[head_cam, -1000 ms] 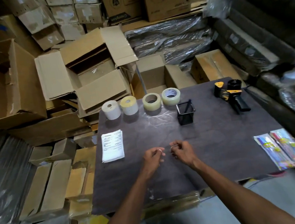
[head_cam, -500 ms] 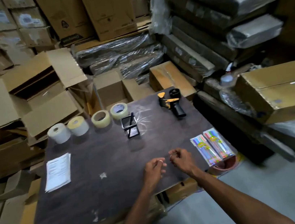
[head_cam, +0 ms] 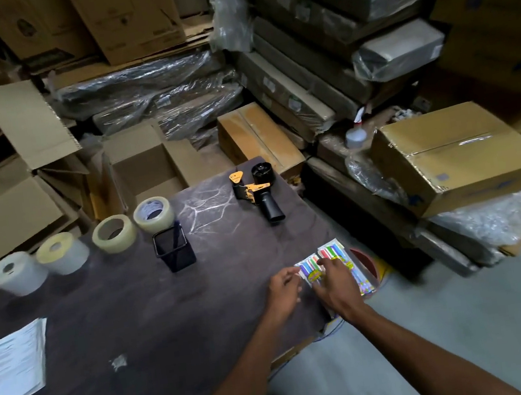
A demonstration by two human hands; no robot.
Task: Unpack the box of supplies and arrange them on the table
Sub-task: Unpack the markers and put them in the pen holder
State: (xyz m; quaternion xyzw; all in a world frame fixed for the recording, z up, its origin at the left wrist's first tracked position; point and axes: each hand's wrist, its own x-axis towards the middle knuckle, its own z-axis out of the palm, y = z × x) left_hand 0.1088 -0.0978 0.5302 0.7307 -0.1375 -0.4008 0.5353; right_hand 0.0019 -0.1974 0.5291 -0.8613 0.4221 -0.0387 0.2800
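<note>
Two colourful pen packs lie side by side at the right edge of the dark table (head_cam: 142, 317): a left pack (head_cam: 309, 266) and a right pack (head_cam: 350, 263). My right hand (head_cam: 335, 285) lies on top of them with fingers spread. My left hand (head_cam: 283, 289) touches the left pack's edge with relaxed fingers. Farther back on the table stand two paper rolls (head_cam: 17, 273) (head_cam: 61, 253), two tape rolls (head_cam: 113, 234) (head_cam: 153, 210), a black mesh pen holder (head_cam: 174, 249) and a tape dispenser (head_cam: 256, 191). A stack of papers (head_cam: 16, 365) lies at the left.
An open cardboard box (head_cam: 145, 170) stands behind the table, and a sealed box (head_cam: 454, 156) rests on wrapped bundles to the right. Stacked cartons and plastic-wrapped packs fill the background. Grey floor (head_cam: 439, 339) lies to the right of the table.
Both hands have moved right from the table's front middle onto the pen packs. The view has swung to the right.
</note>
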